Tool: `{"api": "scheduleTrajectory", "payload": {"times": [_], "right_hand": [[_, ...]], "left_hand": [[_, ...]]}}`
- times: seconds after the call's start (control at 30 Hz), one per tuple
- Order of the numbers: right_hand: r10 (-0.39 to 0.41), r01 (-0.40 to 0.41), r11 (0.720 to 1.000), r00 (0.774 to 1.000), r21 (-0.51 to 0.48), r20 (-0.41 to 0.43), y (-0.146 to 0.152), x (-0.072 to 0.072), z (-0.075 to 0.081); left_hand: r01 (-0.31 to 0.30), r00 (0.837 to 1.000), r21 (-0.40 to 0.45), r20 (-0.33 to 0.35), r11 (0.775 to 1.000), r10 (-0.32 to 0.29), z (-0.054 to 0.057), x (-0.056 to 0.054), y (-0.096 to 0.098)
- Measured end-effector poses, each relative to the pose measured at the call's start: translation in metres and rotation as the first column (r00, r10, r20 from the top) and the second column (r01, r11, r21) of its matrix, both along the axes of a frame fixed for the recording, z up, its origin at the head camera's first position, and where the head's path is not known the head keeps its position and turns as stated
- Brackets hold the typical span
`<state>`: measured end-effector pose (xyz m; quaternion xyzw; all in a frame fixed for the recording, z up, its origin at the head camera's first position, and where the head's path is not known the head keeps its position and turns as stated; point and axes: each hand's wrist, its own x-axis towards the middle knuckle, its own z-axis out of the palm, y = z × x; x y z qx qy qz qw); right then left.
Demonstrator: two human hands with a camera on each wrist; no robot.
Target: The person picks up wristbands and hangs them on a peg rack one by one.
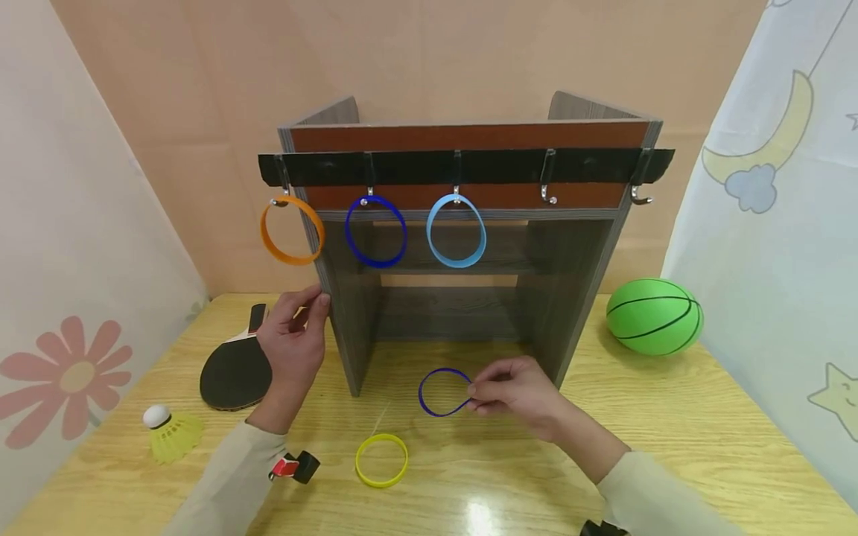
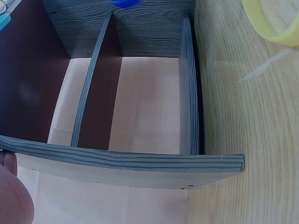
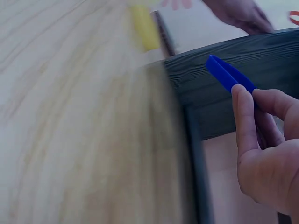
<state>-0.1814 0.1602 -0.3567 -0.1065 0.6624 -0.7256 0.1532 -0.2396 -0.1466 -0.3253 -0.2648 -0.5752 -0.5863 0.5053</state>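
My right hand (image 1: 512, 391) pinches a dark blue wristband (image 1: 421, 394) between thumb and fingers, low in front of the shelf's opening. The right wrist view shows this blue band (image 3: 222, 74) jutting from the fingertips. My left hand (image 1: 295, 339) touches the outer left side of the grey wooden shelf (image 1: 345, 313), thumb and fingertips by its front edge. From the hooks on the black strip (image 1: 503, 167) hang an orange wristband (image 1: 268, 242), another blue wristband (image 1: 382, 263) and a light blue wristband (image 1: 459, 263). The two rightmost hooks (image 1: 550, 193) carry nothing.
A yellow wristband (image 1: 382, 484) lies on the wooden table (image 1: 509, 476) in front. To the left are a black table tennis paddle (image 1: 234, 376) and a yellow shuttlecock (image 1: 174, 435). A green ball (image 1: 653, 316) sits right of the shelf.
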Motion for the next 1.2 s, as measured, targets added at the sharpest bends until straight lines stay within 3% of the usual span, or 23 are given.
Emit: {"api": "scheduleTrajectory", "payload": {"times": [0.4,0.6,0.87,1.2], "right_hand": [[0.021,-0.062,0.973,0.983,-0.223,-0.181,0.031,0.015,0.039],[0.063,-0.184,0.911,0.946,-0.368,-0.317,0.045,0.017,0.059],[0.098,-0.298,0.818,0.915,-0.492,-0.392,0.053,0.019,0.083],[0.034,-0.296,0.785,0.897,-0.543,-0.440,0.053,0.020,0.102]], "left_hand": [[0.021,1.000,0.005,-0.021,1.000,-0.020,0.003,0.001,0.003],[0.015,1.000,-0.006,-0.020,1.000,-0.015,0.011,0.010,0.006],[0.013,1.000,0.005,-0.017,1.000,-0.012,0.004,0.002,0.002],[0.017,0.999,0.002,-0.031,1.000,-0.017,0.006,0.005,0.004]]}}
